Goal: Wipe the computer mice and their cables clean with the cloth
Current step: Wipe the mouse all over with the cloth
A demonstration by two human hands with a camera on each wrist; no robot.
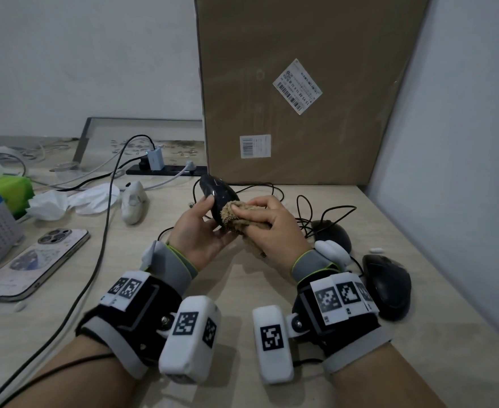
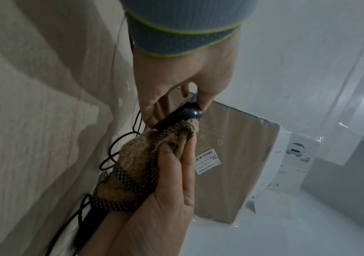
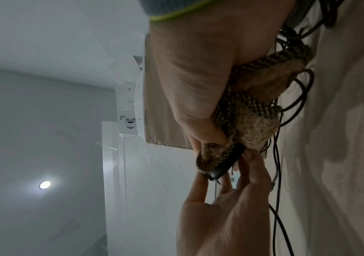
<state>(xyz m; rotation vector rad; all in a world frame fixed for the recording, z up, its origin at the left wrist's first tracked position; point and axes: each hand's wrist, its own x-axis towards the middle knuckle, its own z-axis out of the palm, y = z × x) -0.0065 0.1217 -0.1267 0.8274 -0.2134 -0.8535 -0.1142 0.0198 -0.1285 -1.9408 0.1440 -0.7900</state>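
Gripping black mouse [image 1: 217, 198] in left hand [image 1: 201, 234], nose tilted up and away, right hand [image 1: 274, 228] pinching cloth [image 1: 236, 219] against it

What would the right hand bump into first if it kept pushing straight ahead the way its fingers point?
Most likely the black mouse. The right hand already presses the tan cloth against it, fingers aimed toward the left hand gripping the mouse. Only the cloth lies between.
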